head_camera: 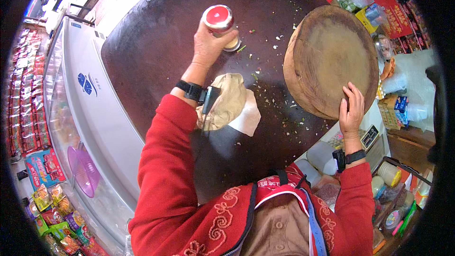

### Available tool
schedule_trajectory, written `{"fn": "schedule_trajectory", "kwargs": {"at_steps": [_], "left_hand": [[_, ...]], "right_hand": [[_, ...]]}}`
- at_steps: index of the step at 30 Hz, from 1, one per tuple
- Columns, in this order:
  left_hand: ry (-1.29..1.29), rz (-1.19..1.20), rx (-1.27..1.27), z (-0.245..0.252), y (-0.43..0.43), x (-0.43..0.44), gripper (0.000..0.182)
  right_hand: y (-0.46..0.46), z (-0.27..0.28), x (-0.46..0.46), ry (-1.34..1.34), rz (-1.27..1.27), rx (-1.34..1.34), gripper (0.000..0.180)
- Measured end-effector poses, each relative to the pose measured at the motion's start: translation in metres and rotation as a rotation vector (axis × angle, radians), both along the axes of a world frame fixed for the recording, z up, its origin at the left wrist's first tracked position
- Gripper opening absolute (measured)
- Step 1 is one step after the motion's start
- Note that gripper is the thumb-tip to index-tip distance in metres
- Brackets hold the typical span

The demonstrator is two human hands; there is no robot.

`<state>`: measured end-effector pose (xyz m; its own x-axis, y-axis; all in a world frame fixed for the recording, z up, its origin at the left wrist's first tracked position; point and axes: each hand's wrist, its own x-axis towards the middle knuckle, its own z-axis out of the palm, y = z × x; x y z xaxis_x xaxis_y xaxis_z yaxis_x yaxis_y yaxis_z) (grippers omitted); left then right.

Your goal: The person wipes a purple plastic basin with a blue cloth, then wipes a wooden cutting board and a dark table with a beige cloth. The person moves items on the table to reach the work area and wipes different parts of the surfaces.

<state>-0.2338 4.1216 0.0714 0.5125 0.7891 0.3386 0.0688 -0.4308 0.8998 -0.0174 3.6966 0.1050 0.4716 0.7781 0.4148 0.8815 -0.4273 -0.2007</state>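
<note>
My left hand (209,44) is wrapped around a jar (217,17) with a red-centred, silver-rimmed lid. Its lower end shows a yellowish tint, and my fingers hide most of the body. On the right, my right hand (352,110) lies with fingers spread on the near edge of a thick round wooden chopping block (334,57). It grips nothing. Below the left hand, a crumpled beige cloth (227,106) partly covers a pale flat piece (251,117) whose material I cannot tell. Both rest on a dark brown surface (160,53).
Chopped green and white scraps (277,46) are scattered near the block. A grey-white glass-topped freezer (106,89) flanks the left, with a purple basket (83,172) seen through its glass. Packaged snacks (58,213) stand beyond. Boxes (392,112) and containers (389,174) crowd the right side.
</note>
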Motion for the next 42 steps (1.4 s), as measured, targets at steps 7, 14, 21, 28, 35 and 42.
{"fn": "schedule_trajectory", "kwargs": {"at_steps": [7, 14, 21, 28, 35, 42], "left_hand": [[-0.101, 0.080, -0.064, 0.033, 0.051, -0.048, 0.068], [-0.047, 0.054, -0.006, 0.083, 0.047, -0.086, 0.065], [-0.027, -0.148, -0.074, 0.141, -0.021, -0.092, 0.052], [-0.025, -0.211, -0.177, 0.137, -0.072, -0.092, 0.060], [0.033, 0.010, -0.065, 0.092, -0.032, -0.110, 0.067], [0.151, 0.433, 0.124, 0.034, 0.084, -0.159, 0.072]], "right_hand": [[-0.001, -0.004, 0.003, 0.003, 0.001, 0.005, 0.034], [0.028, 0.026, -0.018, 0.136, 0.044, 0.087, 0.030], [0.170, 0.031, -0.134, 1.926, 0.563, 0.549, 0.063], [0.235, 0.019, -0.170, 2.441, 0.567, 0.386, 0.077], [0.180, 0.012, -0.168, 2.157, 0.485, -0.084, 0.061], [0.087, 0.025, -0.081, 1.115, 0.218, 0.303, 0.024]]}}
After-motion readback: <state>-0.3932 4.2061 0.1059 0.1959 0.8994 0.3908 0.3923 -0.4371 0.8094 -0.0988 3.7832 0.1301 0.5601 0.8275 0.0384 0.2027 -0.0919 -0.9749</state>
